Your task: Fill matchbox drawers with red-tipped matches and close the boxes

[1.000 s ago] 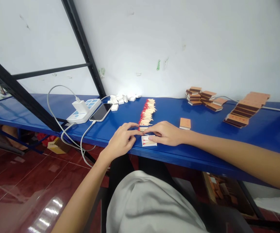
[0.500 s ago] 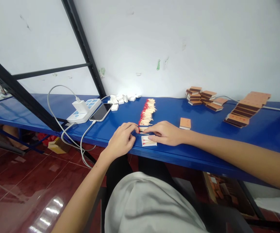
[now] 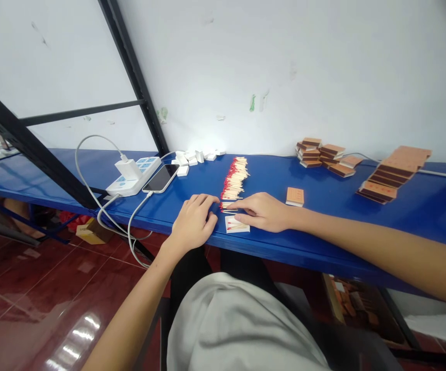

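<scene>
A long row of red-tipped matches (image 3: pixel 235 178) runs away from me across the blue shelf. At its near end, my right hand (image 3: pixel 263 212) reaches in from the right, index finger on the closest matches and thumb over the small white matchbox tray (image 3: pixel 231 227). A few matches lie in that tray. My left hand (image 3: pixel 195 221) rests at the left of the row, fingers loosely bent and thumb apart, holding nothing; its index fingertip is beside the match heads. To the right lies a single orange matchbox (image 3: pixel 295 196).
Stacked matchboxes (image 3: pixel 319 153) stand at the back right, with a leaning row of matchboxes (image 3: pixel 396 172) farther right. White empty trays (image 3: pixel 192 158) are heaped by the wall. A phone (image 3: pixel 161 178), a power strip (image 3: pixel 137 175) and looping white cables occupy the left, beside a black upright (image 3: pixel 133 72).
My left thumb has moved away from its fingers, and the left fingertips have drawn slightly left from the match heads. My right hand has barely moved.
</scene>
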Demonstrator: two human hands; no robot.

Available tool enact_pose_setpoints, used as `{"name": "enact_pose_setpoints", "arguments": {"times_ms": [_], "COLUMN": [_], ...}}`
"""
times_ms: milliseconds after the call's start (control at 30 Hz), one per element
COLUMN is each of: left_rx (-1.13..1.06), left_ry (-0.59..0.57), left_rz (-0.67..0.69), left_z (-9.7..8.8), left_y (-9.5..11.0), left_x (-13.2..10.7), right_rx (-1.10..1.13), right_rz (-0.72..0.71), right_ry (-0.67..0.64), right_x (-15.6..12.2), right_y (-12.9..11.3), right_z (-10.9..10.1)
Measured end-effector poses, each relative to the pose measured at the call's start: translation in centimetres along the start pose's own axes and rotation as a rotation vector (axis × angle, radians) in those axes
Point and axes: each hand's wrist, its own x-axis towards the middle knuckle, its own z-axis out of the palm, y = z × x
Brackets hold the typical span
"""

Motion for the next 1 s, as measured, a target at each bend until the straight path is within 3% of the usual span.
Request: {"name": "enact_pose_setpoints", "arguments": {"times_ms": [1000], "left_rx": [0.003], "left_ry": [-0.005], "left_rz": [0.005], "left_z": [0.21], "left_y": [-0.21], "left_x": [0.09], "right_rx": [-0.031], "right_rz": [0.017], "right_ry": [0.006], "right_x": [-0.03], "right_y": [-0.08], "right_z": [0.03]}}
